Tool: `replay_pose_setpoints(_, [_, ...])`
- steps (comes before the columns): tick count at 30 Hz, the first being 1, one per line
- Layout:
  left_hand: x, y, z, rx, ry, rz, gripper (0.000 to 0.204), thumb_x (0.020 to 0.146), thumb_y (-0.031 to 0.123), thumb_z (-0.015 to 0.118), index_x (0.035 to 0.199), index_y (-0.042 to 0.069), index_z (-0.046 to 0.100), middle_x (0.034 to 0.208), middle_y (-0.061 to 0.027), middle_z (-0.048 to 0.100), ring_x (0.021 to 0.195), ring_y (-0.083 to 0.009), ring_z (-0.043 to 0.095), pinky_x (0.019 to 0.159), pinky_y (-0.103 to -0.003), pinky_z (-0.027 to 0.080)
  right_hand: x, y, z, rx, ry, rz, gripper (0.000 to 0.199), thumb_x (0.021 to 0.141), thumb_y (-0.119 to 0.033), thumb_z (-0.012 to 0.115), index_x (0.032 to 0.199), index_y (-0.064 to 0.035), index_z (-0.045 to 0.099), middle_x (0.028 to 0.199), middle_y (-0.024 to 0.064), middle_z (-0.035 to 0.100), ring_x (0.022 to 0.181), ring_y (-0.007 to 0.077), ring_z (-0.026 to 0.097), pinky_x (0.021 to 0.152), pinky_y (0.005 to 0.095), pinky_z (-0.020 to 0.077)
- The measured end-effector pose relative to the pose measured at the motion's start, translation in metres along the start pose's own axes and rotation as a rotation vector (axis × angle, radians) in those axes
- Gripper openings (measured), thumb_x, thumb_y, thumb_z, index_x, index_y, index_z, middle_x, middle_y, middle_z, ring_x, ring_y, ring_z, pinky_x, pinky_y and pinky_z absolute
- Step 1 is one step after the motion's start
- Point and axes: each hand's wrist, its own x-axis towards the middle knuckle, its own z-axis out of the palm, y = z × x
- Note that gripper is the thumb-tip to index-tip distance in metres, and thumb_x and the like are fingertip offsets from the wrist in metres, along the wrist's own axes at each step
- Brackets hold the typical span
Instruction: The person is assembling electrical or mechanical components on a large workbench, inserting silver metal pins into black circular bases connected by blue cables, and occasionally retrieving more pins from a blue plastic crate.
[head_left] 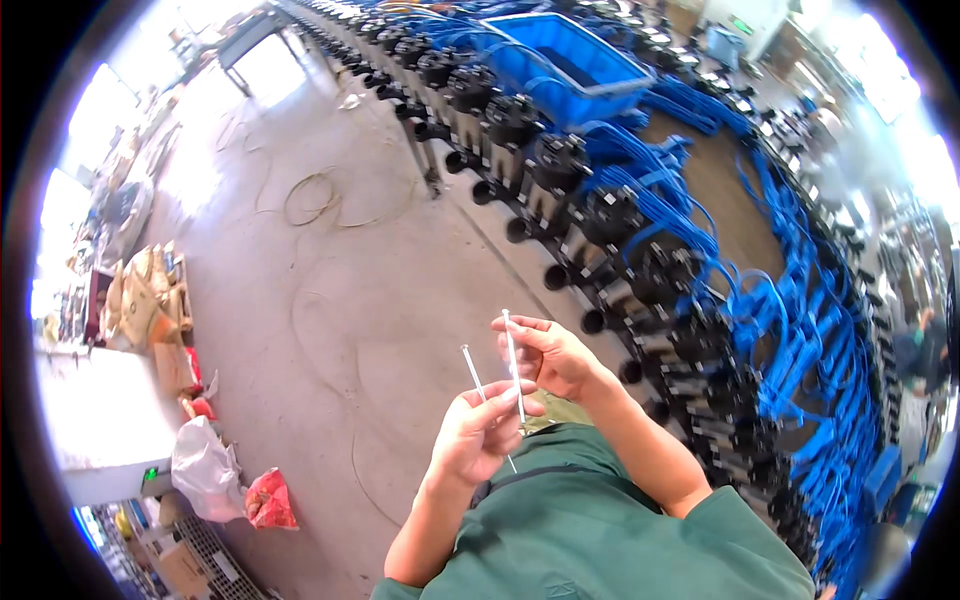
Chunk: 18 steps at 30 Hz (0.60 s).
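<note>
My left hand (478,440), in front of my body, is closed around a long thin silver bolt (472,368). Its small head points up and its shank comes out below the fingers. A second long bolt (513,358) stands nearly upright beside the first. The fingertips of my right hand (557,358) pinch it near its head, while its lower part lies against my left thumb and fingers. Some of my right fingers are hidden or slightly blurred.
Along my right runs a long row of black-topped pump-like units (560,160) with bundled blue cables (790,330). A blue crate (600,95) sits among them. Loose wire (312,200) lies on the floor. At left are a white bag (203,470) and a red bag (270,500).
</note>
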Motion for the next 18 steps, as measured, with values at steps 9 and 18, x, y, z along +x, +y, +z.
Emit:
replay_pose_setpoints(9, [0.026, 0.105, -0.034, -0.038, 0.325, 0.239, 0.025, 0.1, 0.025, 0.065, 0.112, 0.003, 0.068, 0.088, -0.0054, 0.071, 0.048, -0.0017, 0.033, 0.043, -0.021, 0.028, 0.152, -0.045, 0.108, -0.411, -0.124, 0.217, 0.016, 0.096, -0.016, 0.069, 0.094, -0.0027, 0.062, 0.068, -0.0043, 0.05, 0.055, 0.004, 0.04, 0.049, 0.0208, 0.0302])
replay_pose_setpoints(18, [0.017, 0.152, -0.111, 0.009, 0.523, 0.671, 0.034, 0.105, 0.032, 0.057, 0.1, 0.002, 0.073, 0.063, -0.0004, 0.06, 0.049, -0.005, 0.044, 0.047, -0.023, 0.033, 0.258, -0.007, 0.207, -0.845, -0.537, 0.088, 0.017, 0.095, -0.012, 0.07, 0.087, 0.0006, 0.062, 0.074, -0.0007, 0.063, 0.064, 0.0071, 0.053, 0.058, 0.0254, 0.0428])
